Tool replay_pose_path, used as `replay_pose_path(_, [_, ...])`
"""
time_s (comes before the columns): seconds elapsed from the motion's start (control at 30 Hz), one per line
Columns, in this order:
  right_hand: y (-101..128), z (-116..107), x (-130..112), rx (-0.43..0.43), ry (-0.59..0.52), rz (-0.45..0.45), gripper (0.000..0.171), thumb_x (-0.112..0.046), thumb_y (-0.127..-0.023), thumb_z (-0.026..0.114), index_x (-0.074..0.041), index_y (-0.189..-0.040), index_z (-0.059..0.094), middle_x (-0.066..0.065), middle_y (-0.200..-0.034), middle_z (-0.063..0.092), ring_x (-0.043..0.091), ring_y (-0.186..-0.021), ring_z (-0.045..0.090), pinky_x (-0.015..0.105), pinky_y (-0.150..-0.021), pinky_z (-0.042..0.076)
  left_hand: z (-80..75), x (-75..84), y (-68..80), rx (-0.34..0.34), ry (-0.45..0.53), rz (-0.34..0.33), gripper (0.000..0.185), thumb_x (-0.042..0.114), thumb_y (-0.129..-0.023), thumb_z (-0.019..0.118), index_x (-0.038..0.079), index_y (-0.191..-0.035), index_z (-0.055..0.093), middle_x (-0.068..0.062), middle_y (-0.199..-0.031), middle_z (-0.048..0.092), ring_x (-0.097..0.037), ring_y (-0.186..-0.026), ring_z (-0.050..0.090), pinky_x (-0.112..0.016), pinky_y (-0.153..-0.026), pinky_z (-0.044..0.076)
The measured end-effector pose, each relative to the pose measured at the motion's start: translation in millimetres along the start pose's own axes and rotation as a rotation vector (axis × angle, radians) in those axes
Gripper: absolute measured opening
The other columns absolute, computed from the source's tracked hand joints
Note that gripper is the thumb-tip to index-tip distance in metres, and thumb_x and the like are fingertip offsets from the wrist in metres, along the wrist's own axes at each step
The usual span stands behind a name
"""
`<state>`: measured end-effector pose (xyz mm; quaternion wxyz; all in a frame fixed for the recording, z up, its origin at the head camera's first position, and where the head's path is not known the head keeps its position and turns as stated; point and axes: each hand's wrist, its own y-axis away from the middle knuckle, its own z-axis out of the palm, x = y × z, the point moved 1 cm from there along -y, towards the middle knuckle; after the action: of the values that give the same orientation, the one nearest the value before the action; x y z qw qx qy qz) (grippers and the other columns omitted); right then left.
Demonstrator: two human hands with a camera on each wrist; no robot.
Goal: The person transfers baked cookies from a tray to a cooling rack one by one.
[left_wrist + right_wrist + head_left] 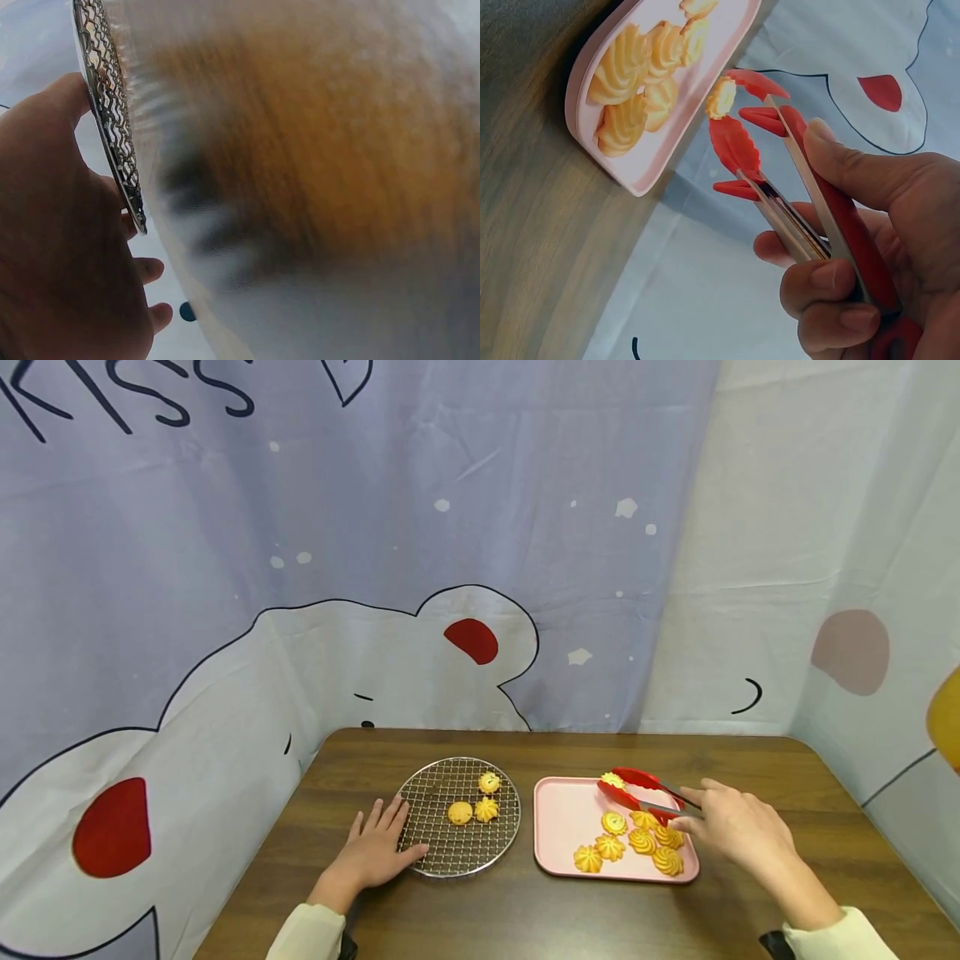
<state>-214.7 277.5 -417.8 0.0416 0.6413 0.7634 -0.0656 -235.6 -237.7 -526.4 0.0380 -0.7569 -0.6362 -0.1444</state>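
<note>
We see a wooden table (487, 918) bearing a round wire rack (435, 852) on the left and a pink tray (558, 818) on the right, just beside each other. The left hand (375, 852) lies flat on the table with straight fingers, its fingertips touching the rack's near left rim; it grips nothing. Three cookies (460, 812) rest on the rack, toward its far right part. The right hand (738, 831) curls its fingers and thumb round red tongs (637, 789), whose tips pinch one cookie (612, 780) held above the tray's far edge. Six more cookies (642, 841) lie clustered in the tray's near right part. In the right wrist view we see the pinched cookie (721, 97) between the tong tips, clear of the tray (641, 169). A printed curtain (375, 568) hangs behind the table.
</note>
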Motion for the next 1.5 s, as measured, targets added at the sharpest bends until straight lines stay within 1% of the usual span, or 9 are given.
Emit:
replay_pose_path(0.17, [1.1, 2.9, -4.3, 0.035, -0.012, -0.019, 0.066, -0.057, -0.082, 0.077, -0.013, -0.13, 0.071, 0.027, -0.134, 0.06, 0.056, -0.101, 0.064, 0.061, -0.07, 0.053, 2.3, -3.3, -1.2, 0.004, 0.016, 0.005, 0.091, 0.065, -0.097, 0.051, 0.005, -0.16, 0.027, -0.014, -0.169, 0.016, -0.045, -0.154, 0.009, -0.068, -0.119, 0.003])
replay_pose_path(0.3, [1.4, 5.5, -9.6, 0.057, -0.021, -0.047, 0.063, -0.056, -0.081, 0.078, -0.019, -0.132, 0.07, 0.016, -0.121, 0.067, 0.04, -0.079, 0.067, 0.049, -0.056, 0.051, 6.6, -7.1, -2.4, 0.021, -0.005, 0.011, 0.091, 0.068, -0.097, 0.049, 0.008, -0.161, 0.027, -0.011, -0.169, 0.016, -0.043, -0.155, 0.009, -0.066, -0.12, 0.004])
replay_pose_path(0.4, [1.8, 6.4, -14.6, 0.067, -0.02, -0.065, 0.06, -0.052, -0.081, 0.08, -0.022, -0.132, 0.071, 0.003, -0.106, 0.066, 0.024, -0.064, 0.06, 0.038, -0.049, 0.043, 5.6, -6.7, -1.4, 0.039, 0.018, 0.027, 0.092, 0.068, -0.096, 0.051, 0.004, -0.16, 0.03, -0.014, -0.168, 0.018, -0.046, -0.154, 0.011, -0.069, -0.119, 0.004])
replay_pose_path(0.43, [1.9, 6.5, -16.1, 0.069, -0.016, -0.071, 0.058, -0.051, -0.081, 0.081, -0.022, -0.131, 0.071, 0.001, -0.102, 0.065, 0.023, -0.063, 0.058, 0.038, -0.048, 0.042, 4.7, -6.1, -0.9, 0.039, 0.023, 0.026, 0.092, 0.067, -0.096, 0.051, 0.004, -0.159, 0.03, -0.015, -0.168, 0.018, -0.046, -0.153, 0.011, -0.069, -0.118, 0.004])
replay_pose_path(0.67, [3.0, 7.1, -25.1, 0.082, 0.003, -0.091, 0.053, -0.046, -0.081, 0.082, -0.019, -0.126, 0.073, -0.002, -0.104, 0.066, 0.027, -0.067, 0.064, 0.041, -0.049, 0.044, -0.9, -1.3, 2.6, 0.034, 0.01, 0.017, 0.09, 0.065, -0.097, 0.053, 0.004, -0.159, 0.031, -0.016, -0.168, 0.018, -0.046, -0.153, 0.011, -0.07, -0.118, 0.005])
replay_pose_path(0.8, [4.2, 9.0, -29.7, 0.092, -0.004, -0.108, 0.052, -0.044, -0.081, 0.083, -0.019, -0.125, 0.074, -0.004, -0.102, 0.065, 0.024, -0.065, 0.063, 0.038, -0.048, 0.042, -2.5, -0.2, 3.9, 0.029, 0.004, 0.011, 0.09, 0.065, -0.096, 0.053, 0.005, -0.159, 0.032, -0.015, -0.168, 0.019, -0.047, -0.153, 0.012, -0.07, -0.118, 0.007])
replay_pose_path(1.03, [5.2, 10.1, -40.3, 0.1, -0.023, -0.129, 0.054, -0.045, -0.081, 0.082, -0.023, -0.129, 0.072, 0.001, -0.117, 0.068, 0.025, -0.071, 0.067, 0.038, -0.049, 0.044, -1.5, -0.7, 3.9, 0.025, 0.0, 0.011, 0.09, 0.067, -0.096, 0.052, 0.006, -0.159, 0.032, -0.014, -0.168, 0.019, -0.046, -0.153, 0.012, -0.069, -0.119, 0.007])
replay_pose_path(1.27, [6.2, 9.6, -52.6, 0.112, -0.04, -0.129, 0.056, -0.048, -0.08, 0.083, -0.028, -0.131, 0.071, -0.009, -0.11, 0.067, 0.017, -0.067, 0.063, 0.034, -0.05, 0.042, -1.1, -0.7, 3.3, 0.03, -0.005, 0.014, 0.09, 0.066, -0.096, 0.052, 0.005, -0.159, 0.033, -0.014, -0.168, 0.02, -0.046, -0.153, 0.013, -0.07, -0.118, 0.008])
replay_pose_path(1.5, [6.2, 10.4, -63.4, 0.13, -0.055, -0.145, 0.05, -0.041, -0.08, 0.084, -0.027, -0.128, 0.073, -0.007, -0.113, 0.066, 0.016, -0.069, 0.063, 0.033, -0.052, 0.043, -2.2, -0.1, 2.8, 0.027, -0.002, 0.018, 0.09, 0.066, -0.097, 0.052, 0.005, -0.159, 0.032, -0.014, -0.168, 0.02, -0.046, -0.153, 0.012, -0.07, -0.118, 0.007])
